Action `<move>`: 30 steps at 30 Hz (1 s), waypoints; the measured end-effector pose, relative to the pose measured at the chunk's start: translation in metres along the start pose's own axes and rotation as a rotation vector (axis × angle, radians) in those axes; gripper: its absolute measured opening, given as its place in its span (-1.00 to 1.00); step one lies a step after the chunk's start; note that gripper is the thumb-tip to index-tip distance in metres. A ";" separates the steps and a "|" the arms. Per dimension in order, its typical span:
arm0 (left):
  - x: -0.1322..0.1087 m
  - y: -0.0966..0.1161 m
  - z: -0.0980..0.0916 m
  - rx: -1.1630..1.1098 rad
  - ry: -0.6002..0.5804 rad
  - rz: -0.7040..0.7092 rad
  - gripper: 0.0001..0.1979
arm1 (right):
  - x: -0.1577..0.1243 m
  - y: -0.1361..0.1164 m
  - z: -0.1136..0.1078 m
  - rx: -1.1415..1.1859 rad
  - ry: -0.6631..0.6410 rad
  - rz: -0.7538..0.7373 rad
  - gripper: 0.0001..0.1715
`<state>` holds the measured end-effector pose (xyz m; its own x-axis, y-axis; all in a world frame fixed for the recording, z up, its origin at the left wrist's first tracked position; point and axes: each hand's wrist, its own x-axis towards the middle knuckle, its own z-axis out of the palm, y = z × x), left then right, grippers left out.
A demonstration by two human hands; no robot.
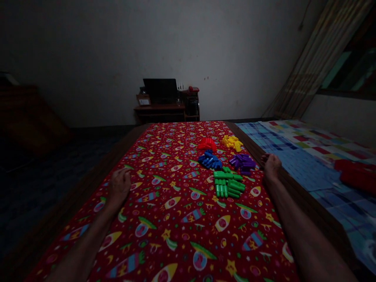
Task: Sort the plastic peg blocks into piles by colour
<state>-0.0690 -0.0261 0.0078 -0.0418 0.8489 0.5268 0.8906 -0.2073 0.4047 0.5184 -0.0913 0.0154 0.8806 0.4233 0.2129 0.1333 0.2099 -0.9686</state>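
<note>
My left hand (120, 182) rests on the left side of the red patterned cloth (176, 223), its fingers curled in and nothing visible in them. At the cloth's right edge lies my right hand (272, 164), also curled closed, with no object showing. Between the hands, nearer the right one, small plastic pieces are grouped by colour. Green pieces (229, 184) lie closest to me, some in side-by-side rows. Behind them are blue pieces (209, 159) and purple pieces (243, 162). Red pieces (207, 144) and yellow pieces (232, 142) sit farthest away. Neither hand touches them.
The cloth covers a long table with a dark brown edge (249, 143). A bed with a blue checked sheet (296, 164) stands close on the right, with red fabric (357, 174) on it. Beyond the table, a desk (160, 107) carries a black monitor (161, 90).
</note>
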 end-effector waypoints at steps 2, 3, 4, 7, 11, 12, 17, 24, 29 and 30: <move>0.002 -0.009 -0.004 0.043 -0.073 -0.075 -0.66 | 0.001 0.010 0.001 -0.008 -0.020 0.003 -0.62; 0.002 -0.012 -0.005 0.061 -0.109 -0.093 -0.64 | 0.001 0.015 0.000 -0.014 -0.033 0.002 -0.62; 0.003 -0.014 -0.006 0.072 -0.137 -0.100 -0.61 | 0.001 0.019 -0.001 -0.019 -0.050 0.000 -0.62; 0.003 -0.016 -0.008 0.076 -0.166 -0.110 -0.56 | 0.000 0.029 -0.004 -0.028 -0.087 -0.022 -0.63; 0.001 -0.022 -0.007 0.050 -0.152 -0.145 -0.55 | 0.000 0.034 -0.005 -0.070 -0.124 -0.059 -0.61; 0.001 -0.024 -0.007 0.038 -0.142 -0.145 -0.56 | 0.000 0.035 -0.005 -0.082 -0.132 -0.062 -0.60; 0.000 -0.030 -0.007 0.011 -0.116 -0.189 -0.59 | -0.001 0.034 -0.005 -0.099 -0.127 -0.058 -0.57; -0.001 -0.033 -0.009 -0.006 -0.119 -0.213 -0.61 | -0.004 0.030 -0.007 -0.106 -0.126 -0.045 -0.57; -0.001 -0.035 -0.007 -0.032 -0.123 -0.190 -0.62 | -0.006 0.025 -0.008 -0.121 -0.122 -0.051 -0.55; -0.001 -0.035 -0.007 -0.029 -0.125 -0.194 -0.61 | -0.007 0.025 -0.008 -0.123 -0.127 -0.057 -0.55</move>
<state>-0.1035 -0.0230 -0.0018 -0.1528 0.9274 0.3413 0.8577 -0.0471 0.5120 0.5192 -0.0958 -0.0110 0.8065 0.5232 0.2753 0.2433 0.1307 -0.9611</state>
